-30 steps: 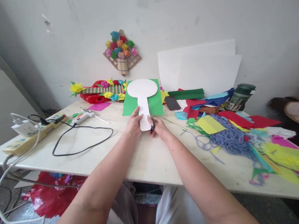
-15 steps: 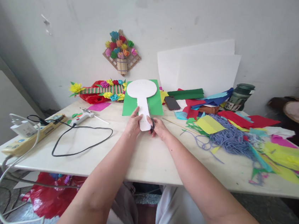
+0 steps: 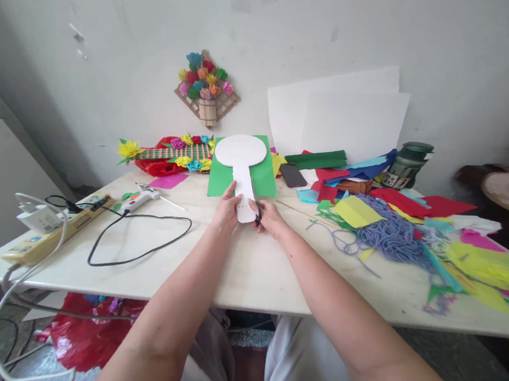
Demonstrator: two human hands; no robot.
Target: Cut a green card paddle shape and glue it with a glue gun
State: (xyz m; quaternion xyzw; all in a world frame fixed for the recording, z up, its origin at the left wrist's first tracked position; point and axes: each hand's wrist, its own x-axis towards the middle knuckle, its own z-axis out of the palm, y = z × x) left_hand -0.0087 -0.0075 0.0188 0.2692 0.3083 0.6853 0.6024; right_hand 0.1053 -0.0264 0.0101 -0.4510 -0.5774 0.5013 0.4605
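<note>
While the left hand (image 3: 227, 209) had its grip closed on a white board (image 3: 241, 152) and the right hand (image 3: 271, 218) gripped an unclear dark object (image 3: 259, 213) beside it, the board looked already shaped, the green paper (image 3: 262, 179) beyond the grip uncut.

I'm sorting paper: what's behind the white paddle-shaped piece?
A green sheet shows behind the white piece, on both sides of its narrow part; whatever the piece covers is hidden.

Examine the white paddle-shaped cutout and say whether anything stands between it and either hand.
Nothing visible separates the left hand from the white paddle-shaped cutout; they touch. At the right hand, a small dark object, too unclear to name, shows beside the cutout's lower right edge, though that hand touches the cutout too.
</note>
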